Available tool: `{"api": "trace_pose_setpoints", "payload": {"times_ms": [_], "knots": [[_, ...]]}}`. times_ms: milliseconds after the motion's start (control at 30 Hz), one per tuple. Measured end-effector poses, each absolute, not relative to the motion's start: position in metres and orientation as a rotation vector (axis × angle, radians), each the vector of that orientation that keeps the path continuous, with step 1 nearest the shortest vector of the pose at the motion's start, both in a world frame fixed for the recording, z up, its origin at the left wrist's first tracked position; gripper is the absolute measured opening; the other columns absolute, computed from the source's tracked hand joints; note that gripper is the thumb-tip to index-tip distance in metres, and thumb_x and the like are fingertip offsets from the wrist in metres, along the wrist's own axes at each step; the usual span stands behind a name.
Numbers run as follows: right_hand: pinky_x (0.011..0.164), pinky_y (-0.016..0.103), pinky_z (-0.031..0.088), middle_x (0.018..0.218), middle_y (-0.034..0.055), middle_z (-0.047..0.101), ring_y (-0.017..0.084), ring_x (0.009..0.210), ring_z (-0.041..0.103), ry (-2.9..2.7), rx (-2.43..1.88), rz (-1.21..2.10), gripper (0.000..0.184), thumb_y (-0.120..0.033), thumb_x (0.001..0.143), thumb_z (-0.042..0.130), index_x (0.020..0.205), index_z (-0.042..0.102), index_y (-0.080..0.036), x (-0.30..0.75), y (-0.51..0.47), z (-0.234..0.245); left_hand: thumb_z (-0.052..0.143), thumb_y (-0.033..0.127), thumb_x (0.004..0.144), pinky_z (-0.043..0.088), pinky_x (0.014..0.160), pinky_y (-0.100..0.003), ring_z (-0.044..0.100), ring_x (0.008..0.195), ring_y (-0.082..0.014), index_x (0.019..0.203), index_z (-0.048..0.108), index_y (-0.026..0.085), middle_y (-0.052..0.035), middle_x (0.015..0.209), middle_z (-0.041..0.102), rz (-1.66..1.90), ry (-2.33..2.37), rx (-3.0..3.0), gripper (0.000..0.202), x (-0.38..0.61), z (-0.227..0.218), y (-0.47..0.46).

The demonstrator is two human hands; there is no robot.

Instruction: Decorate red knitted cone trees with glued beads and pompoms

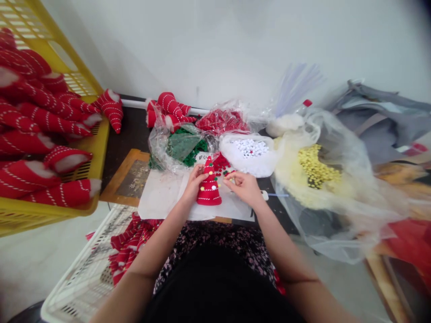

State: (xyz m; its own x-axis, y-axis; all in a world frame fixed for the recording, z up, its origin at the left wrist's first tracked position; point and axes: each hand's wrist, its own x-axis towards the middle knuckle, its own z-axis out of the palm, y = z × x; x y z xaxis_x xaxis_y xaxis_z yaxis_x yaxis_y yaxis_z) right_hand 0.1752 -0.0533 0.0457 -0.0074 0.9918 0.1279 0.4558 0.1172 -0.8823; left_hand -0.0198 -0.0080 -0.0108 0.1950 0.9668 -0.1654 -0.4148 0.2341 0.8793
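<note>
1. Yellow crate [100, 154], filled with stuffed red pieces [43, 116].
2. Green pom-poms [188, 146], in clear plastic.
3. Left hand [194, 181]: fingers clamped on the red cone's left edge.
4. Red cone [209, 194], over white paper [161, 193], between the hands, dotted with small balls.
5. Right hand [245, 186]: thumb and fingertips together, just beside the cone; any small item pinched there is too blurred to confirm.
6. Yellow beads [316, 168], bagged.

A red fabric cone [208, 196], white-stitched and dotted with coloured pom-poms [211, 173], points tip-away in the left hand [194, 183].
</note>
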Motion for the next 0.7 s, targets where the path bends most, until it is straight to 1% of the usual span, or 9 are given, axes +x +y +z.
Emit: {"api": "trace_pose_setpoints", "payload": {"times_ms": [100, 200, 300, 367, 433, 467, 533, 633, 700], "knots": [[0.052, 0.030, 0.025, 0.047, -0.0084, 0.034, 0.013, 0.046, 0.035, -1.640, -1.478, 0.779, 0.016, -0.038, 0.080, 0.075, 0.074, 0.072, -0.024, 0.156, -0.050, 0.036, 0.078, 0.033, 0.066, 0.051, 0.075, -0.031, 0.067, 0.079, -0.0202, 0.101, 0.059, 0.025, 0.0022, 0.089, 0.070, 1.145, 0.859, 0.829, 0.041, -0.020, -0.012, -0.007], [0.052, 0.029, 0.026, 0.047, -0.0080, 0.037, 0.013, 0.046, 0.037, -1.654, -1.449, 0.790, 0.015, -0.034, 0.082, 0.072, 0.071, 0.069, -0.024, 0.153, -0.049, 0.033, 0.078, 0.033, 0.067, 0.049, 0.074, -0.030, 0.065, 0.079, -0.0194, 0.101, 0.058, 0.024, 0.0022, 0.091, 0.069, 1.148, 0.869, 0.852, 0.040, -0.021, -0.013, -0.007], [0.051, 0.028, 0.029, 0.048, -0.0086, 0.040, 0.013, 0.046, 0.038, -1.480, -1.428, 0.730, 0.019, -0.038, 0.088, 0.069, 0.077, 0.069, -0.023, 0.169, -0.052, 0.038, 0.077, 0.034, 0.068, 0.049, 0.076, -0.031, 0.065, 0.080, -0.0194, 0.102, 0.058, 0.025, 0.0022, 0.092, 0.069, 1.130, 0.871, 0.856, 0.040, -0.021, -0.014, -0.008], [0.050, 0.027, 0.031, 0.051, -0.0089, 0.043, 0.012, 0.047, 0.038, -1.257, -1.411, 0.596, 0.023, -0.044, 0.090, 0.068, 0.083, 0.067, -0.022, 0.185, -0.057, 0.044, 0.077, 0.033, 0.068, 0.049, 0.076, -0.031, 0.065, 0.079, -0.0191, 0.103, 0.057, 0.024, 0.0024, 0.093, 0.069, 1.130, 0.863, 0.838, 0.041, -0.021, -0.014, -0.008], [0.050, 0.026, 0.033, 0.056, -0.0077, 0.048, 0.012, 0.049, 0.040, -1.098, -1.367, 0.448, 0.026, -0.047, 0.093, 0.067, 0.084, 0.065, -0.022, 0.197, -0.065, 0.051, 0.078, 0.033, 0.066, 0.049, 0.075, -0.030, 0.064, 0.076, -0.0185, 0.102, 0.057, 0.024, 0.0032, 0.090, 0.069, 1.135, 0.849, 0.817, 0.042, -0.021, -0.013, -0.009], [0.051, 0.026, 0.035, 0.060, -0.0063, 0.052, 0.012, 0.051, 0.043, -1.096, -1.341, 0.398, 0.026, -0.045, 0.094, 0.067, 0.084, 0.065, -0.022, 0.200, -0.070, 0.054, 0.078, 0.032, 0.066, 0.049, 0.074, -0.030, 0.064, 0.075, -0.0184, 0.102, 0.057, 0.024, 0.0036, 0.088, 0.069, 1.135, 0.840, 0.809, 0.043, -0.021, -0.012, -0.010], [0.054, 0.027, 0.041, 0.066, -0.0032, 0.060, 0.013, 0.055, 0.050, -1.259, -1.288, 0.353, 0.022, -0.039, 0.097, 0.067, 0.084, 0.068, -0.022, 0.195, -0.081, 0.056, 0.079, 0.032, 0.065, 0.050, 0.074, -0.031, 0.065, 0.074, -0.0186, 0.101, 0.057, 0.025, 0.0041, 0.086, 0.069, 1.138, 0.825, 0.800, 0.043, -0.021, -0.010, -0.010], [0.061, 0.030, 0.051, 0.077, 0.0022, 0.071, 0.016, 0.062, 0.061, -1.624, -1.167, 0.304, 0.015, -0.029, 0.099, 0.066, 0.089, 0.075, -0.023, 0.170, -0.093, 0.048, 0.078, 0.031, 0.065, 0.052, 0.076, -0.031, 0.067, 0.078, -0.0194, 0.102, 0.059, 0.025, 0.0034, 0.090, 0.071, 1.180, 0.805, 0.812, 0.043, -0.021, -0.006, -0.011], [0.068, 0.032, 0.057, 0.085, 0.0060, 0.076, 0.019, 0.071, 0.068, -1.776, -1.100, 0.246, 0.017, -0.025, 0.101, 0.063, 0.094, 0.078, -0.023, 0.152, -0.097, 0.041, 0.078, 0.031, 0.064, 0.053, 0.079, -0.031, 0.068, 0.082, -0.0197, 0.102, 0.060, 0.024, 0.0025, 0.094, 0.073, 1.213, 0.790, 0.830, 0.043, -0.020, -0.003, -0.013]]}}
